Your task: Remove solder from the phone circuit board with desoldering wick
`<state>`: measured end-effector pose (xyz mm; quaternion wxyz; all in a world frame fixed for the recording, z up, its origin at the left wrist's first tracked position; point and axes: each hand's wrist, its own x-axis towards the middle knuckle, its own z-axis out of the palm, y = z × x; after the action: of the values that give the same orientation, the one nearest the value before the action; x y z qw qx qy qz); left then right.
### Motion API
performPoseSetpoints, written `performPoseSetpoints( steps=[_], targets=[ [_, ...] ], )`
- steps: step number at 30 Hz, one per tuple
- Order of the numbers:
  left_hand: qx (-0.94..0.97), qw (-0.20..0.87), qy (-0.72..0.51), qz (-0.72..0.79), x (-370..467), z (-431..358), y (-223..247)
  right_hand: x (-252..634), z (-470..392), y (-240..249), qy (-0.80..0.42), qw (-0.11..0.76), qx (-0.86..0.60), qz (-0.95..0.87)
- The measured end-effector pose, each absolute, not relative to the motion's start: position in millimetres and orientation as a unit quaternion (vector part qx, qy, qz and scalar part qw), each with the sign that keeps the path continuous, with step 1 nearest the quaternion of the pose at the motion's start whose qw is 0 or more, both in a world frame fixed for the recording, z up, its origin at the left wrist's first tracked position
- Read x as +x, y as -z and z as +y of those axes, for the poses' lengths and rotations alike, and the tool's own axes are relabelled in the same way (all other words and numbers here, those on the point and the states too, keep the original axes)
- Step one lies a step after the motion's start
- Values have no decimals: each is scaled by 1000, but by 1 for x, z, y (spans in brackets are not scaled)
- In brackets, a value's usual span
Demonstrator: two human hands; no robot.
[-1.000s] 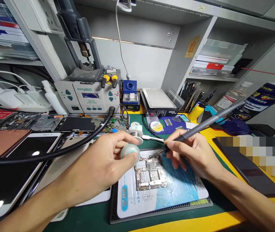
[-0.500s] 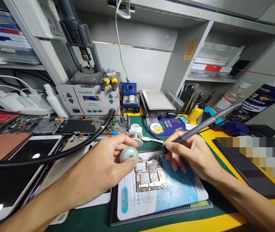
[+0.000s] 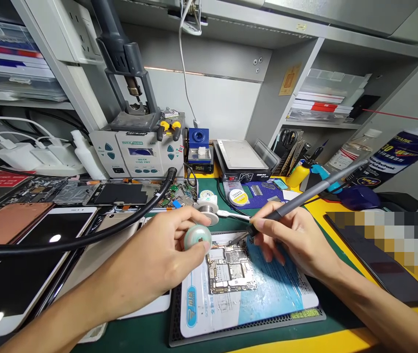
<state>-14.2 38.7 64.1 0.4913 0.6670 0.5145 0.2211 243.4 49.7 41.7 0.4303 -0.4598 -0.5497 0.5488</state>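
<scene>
My left hand [image 3: 160,250] grips a round, pale green spool of desoldering braid [image 3: 197,237] between thumb and fingers. From the spool a thin copper-coloured strip reaches the top edge of a phone logic board [image 3: 227,283]. In my right hand [image 3: 289,228] is a grey soldering iron [image 3: 304,196], held like a pen. Its tip points down-left at the board's upper edge, by the strip; whether they touch I cannot tell. The board lies flat on a white and blue mat [image 3: 271,299]. Behind my left fingertips stands a reel of solder wire [image 3: 207,210].
A hot air station [image 3: 140,152] stands at the back left, its black hose [image 3: 135,218] arching over several phones [image 3: 43,260]. Behind the mat are a blue iron stand [image 3: 198,144] and a heating plate [image 3: 243,154]. A dark phone panel [image 3: 388,269] lies at the right.
The view has shifted slightly. Both hands keep nearly the same pose over the board, with the iron tip still at its upper edge. The number on the blue stand's display reads lower.
</scene>
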Motion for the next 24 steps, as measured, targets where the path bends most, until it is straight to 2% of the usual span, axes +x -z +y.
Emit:
performPoseSetpoints(
  steps=[24],
  targets=[
    [677, 495, -207, 504, -20, 41, -53, 240, 51, -43, -538, 439, -468, -547]
  ],
)
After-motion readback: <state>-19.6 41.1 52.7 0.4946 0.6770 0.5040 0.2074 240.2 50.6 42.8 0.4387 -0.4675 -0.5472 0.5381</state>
